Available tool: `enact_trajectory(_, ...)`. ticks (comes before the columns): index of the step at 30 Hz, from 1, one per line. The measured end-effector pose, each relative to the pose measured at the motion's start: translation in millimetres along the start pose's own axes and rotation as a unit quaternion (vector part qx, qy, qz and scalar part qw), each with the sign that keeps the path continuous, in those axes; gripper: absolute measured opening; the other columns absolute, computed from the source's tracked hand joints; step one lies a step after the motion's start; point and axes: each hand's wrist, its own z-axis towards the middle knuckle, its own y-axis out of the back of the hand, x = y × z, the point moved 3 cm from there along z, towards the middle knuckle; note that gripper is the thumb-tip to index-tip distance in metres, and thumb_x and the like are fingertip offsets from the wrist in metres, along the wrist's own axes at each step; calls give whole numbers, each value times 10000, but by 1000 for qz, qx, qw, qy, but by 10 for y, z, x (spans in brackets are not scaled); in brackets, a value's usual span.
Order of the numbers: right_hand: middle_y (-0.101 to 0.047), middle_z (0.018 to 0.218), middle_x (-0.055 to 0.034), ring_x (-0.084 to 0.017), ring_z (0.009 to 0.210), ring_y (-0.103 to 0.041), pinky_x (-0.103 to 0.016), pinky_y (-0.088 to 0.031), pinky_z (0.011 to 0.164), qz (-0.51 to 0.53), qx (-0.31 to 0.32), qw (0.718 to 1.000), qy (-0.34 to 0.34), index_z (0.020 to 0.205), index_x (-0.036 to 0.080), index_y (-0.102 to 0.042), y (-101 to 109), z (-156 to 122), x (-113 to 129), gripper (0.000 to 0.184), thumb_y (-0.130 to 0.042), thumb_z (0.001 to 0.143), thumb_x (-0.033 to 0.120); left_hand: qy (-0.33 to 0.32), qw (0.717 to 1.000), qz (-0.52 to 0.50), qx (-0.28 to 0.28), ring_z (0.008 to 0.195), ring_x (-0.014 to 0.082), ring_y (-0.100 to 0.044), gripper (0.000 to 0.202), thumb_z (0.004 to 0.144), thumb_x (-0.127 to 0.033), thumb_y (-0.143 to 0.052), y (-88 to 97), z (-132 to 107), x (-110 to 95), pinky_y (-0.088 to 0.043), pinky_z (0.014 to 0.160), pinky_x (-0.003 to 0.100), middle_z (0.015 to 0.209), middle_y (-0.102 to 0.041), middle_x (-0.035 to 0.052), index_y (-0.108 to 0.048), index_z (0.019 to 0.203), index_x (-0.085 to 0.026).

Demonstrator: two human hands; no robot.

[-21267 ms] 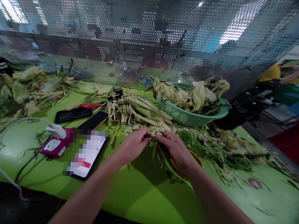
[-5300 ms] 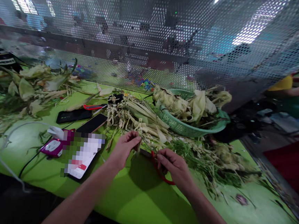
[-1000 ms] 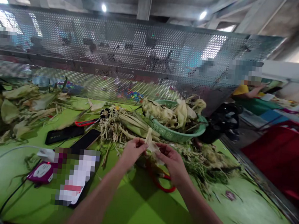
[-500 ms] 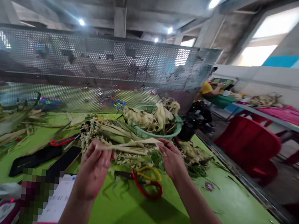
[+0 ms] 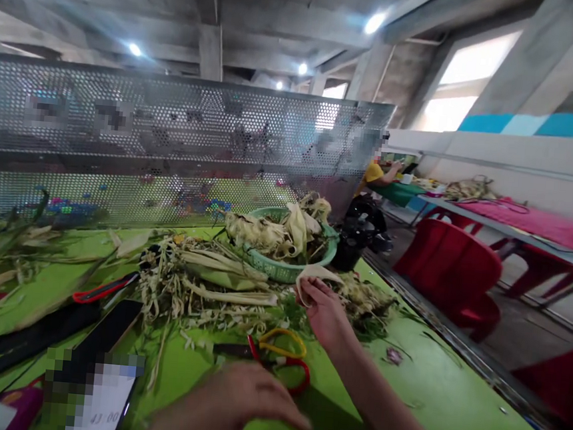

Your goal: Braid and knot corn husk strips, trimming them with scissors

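Observation:
My right hand (image 5: pixel 327 312) pinches a pale dried corn husk strip (image 5: pixel 322 273) in front of the green basket. The strip curls over the fingertips. My left hand (image 5: pixel 234 404) is low at the near edge of the view, somewhat blurred, its fingers stretched to the right with nothing visible in them. Just beyond it, scissors (image 5: pixel 283 340) with red and yellow handles lie on the green table, partly hidden by that hand. Behind the scissors spreads a pile of dried husks and strips (image 5: pixel 225 280).
A green basket (image 5: pixel 282 268) full of husks stands before a perforated metal screen (image 5: pixel 172 145). At left lie a red-edged cutter (image 5: pixel 104 287), a black pouch (image 5: pixel 37 340) and phones (image 5: pixel 110 330). Red chairs (image 5: pixel 447 269) and a person in yellow (image 5: pixel 375 174) are at right.
My left hand has let go of the husk strip and moved down and right towards the scissors. My right hand keeps the strip, which now curls. The view has shifted right.

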Motion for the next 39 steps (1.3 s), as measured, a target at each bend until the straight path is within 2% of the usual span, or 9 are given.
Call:
enact_trajectory(2,-631,719,6,-121,654,-565,-223,-436,571,-11,4,1000,-8,688,200,-676,-32,-31,-51,217,-814,563,311,75,995,10,-72,1098,271,-518,495,678,-422,-713,25,124,65,-354,965,388,1173,-629,58,-633,1150,-296)
enact_trajectory(4,-638,719,5,-122,642,-556,-226,-430,579,-27,13,999,-20,720,201,-682,-75,-80,-105,229,-812,559,299,105,985,-78,-109,1042,240,-553,359,731,-350,-675,33,199,147,-388,930,361,1116,-649,54,-662,1076,-256)
enact_trajectory(7,-637,704,1,-127,624,-542,-234,-419,586,-63,45,996,-44,744,183,-678,-173,-195,-180,241,-810,560,264,130,936,-216,-245,944,202,-583,274,844,-356,-524,62,249,292,-448,826,319,1033,-651,79,-620,1042,-192)
enact_trajectory(9,-621,685,4,-126,613,-527,-235,-407,581,-108,83,989,-48,746,170,-664,-258,-295,-221,225,-793,597,279,153,897,-213,-356,888,189,-573,298,837,-395,-531,66,264,387,-456,778,305,985,-629,84,-567,1034,-176)
enact_trajectory(11,-614,686,7,-127,615,-521,-239,-404,587,-156,122,979,-45,758,170,-651,-342,-399,-258,223,-771,633,310,153,883,-185,-403,887,189,-563,323,789,-391,-602,35,304,458,-447,784,303,973,-616,81,-544,1020,-174)
enact_trajectory(15,-626,714,-3,-147,643,-542,-264,-425,617,-184,153,969,-64,785,175,-641,-446,-557,-309,247,-759,641,338,150,871,-201,-423,809,167,-557,241,767,-347,-620,-16,363,593,-432,742,281,892,-624,56,-561,921,-171)
enact_trajectory(21,-569,623,19,-106,543,-481,-233,-393,531,-195,183,959,-88,715,165,-613,-476,-601,-293,274,-736,683,408,160,817,-304,-463,661,128,-489,155,738,-318,-614,10,317,687,-392,611,232,713,-580,8,-585,740,-166)
enact_trajectory(29,-579,623,7,-113,530,-488,-229,-385,492,-209,203,952,-99,718,162,-603,-517,-624,-233,287,-752,654,399,187,835,-294,-425,650,110,-462,185,729,-329,-628,9,341,686,-388,618,228,713,-550,-7,-572,768,-157)
enact_trajectory(39,-567,630,13,-111,560,-503,-227,-402,531,-180,213,951,-136,717,165,-574,-502,-635,-276,306,-726,691,429,167,806,-405,-399,601,92,-451,262,679,-361,-692,-35,385,653,-362,587,215,653,-522,-21,-548,734,-149)
